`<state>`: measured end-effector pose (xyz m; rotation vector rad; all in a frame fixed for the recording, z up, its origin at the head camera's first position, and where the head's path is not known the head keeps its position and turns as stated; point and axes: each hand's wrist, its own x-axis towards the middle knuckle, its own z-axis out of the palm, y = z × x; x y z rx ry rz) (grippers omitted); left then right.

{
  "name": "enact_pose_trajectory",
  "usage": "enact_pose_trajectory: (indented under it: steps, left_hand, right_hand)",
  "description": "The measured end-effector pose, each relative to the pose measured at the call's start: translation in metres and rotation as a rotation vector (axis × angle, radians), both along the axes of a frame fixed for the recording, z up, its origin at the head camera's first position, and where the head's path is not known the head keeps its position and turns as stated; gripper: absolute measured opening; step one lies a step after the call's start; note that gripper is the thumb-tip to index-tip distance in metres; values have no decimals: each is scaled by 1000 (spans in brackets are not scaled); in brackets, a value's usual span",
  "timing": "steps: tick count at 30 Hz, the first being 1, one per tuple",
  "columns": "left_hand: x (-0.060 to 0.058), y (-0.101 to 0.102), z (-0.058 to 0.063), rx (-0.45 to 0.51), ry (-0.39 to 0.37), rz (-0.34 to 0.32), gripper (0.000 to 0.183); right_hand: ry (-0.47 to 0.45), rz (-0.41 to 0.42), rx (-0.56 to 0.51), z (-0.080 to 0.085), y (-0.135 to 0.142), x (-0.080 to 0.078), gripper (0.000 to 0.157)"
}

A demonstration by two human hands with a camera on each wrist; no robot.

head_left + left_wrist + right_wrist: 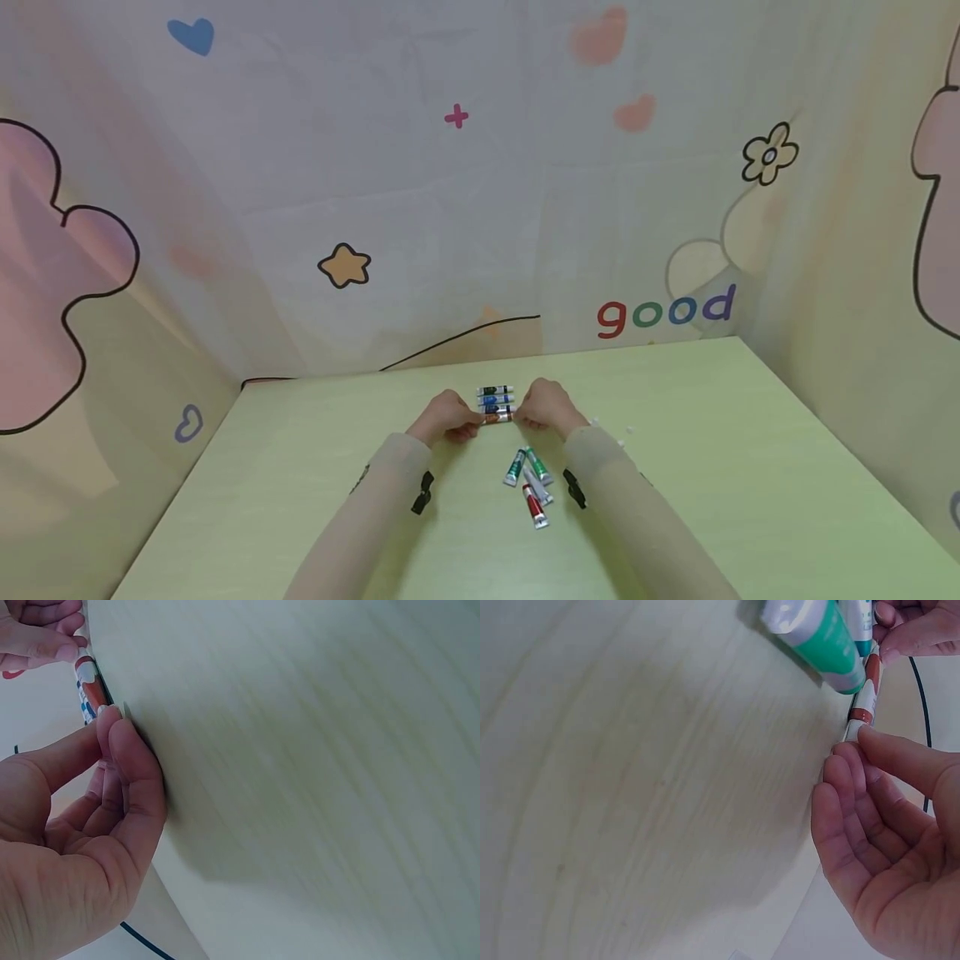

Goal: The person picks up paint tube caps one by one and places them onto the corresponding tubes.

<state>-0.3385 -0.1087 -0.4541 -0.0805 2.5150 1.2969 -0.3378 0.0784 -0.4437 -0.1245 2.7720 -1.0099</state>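
Note:
Both hands meet at an orange-brown paint tube (498, 418), the nearest of a short stack of tubes lying crosswise on the table. My left hand (452, 416) pinches its left end between thumb and fingertips, as the left wrist view shows close up. At the white cap end, my right hand (885, 817) pinches with thumb and forefinger. Just beyond lie a dark blue tube (495, 409), a blue tube (495, 400) and a dark green tube (495, 390), roughly parallel.
Nearer the body lies a loose group: a teal tube (515, 467), a green tube (538, 466), a white tube (536, 483) and a red tube (535, 505). Small white bits (628, 430) lie by the right forearm. A printed cloth (450, 208) hangs behind the table (675, 400).

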Motion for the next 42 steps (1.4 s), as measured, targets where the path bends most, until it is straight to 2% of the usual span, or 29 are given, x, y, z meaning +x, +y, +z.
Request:
enact_pose_trajectory:
  steps: [6,14,21,24,29,36,42]
  left_hand:
    - [1,-4,4,34,-8,-10,21]
    - [5,-6,2,44,3,-44,20]
    - [8,-5,1,48,-20,-24,18]
    - [8,-6,1,61,-11,-27,18]
    - [7,-8,3,99,15,-33,17]
    - [3,-13,-8,115,9,-22,14]
    - [1,-11,-8,136,19,-18,14]
  right_hand:
    - [-13,-16,-22,4,1,0,17]
    - [0,14,-32,3,4,6,15]
    - [12,32,-84,-4,4,9,10]
    - [22,38,-87,-7,4,7,8]
    - [20,30,-79,-3,3,5,8]
    - [-5,63,-91,-4,4,5,7]
    - [-11,25,-94,-5,4,5,7]
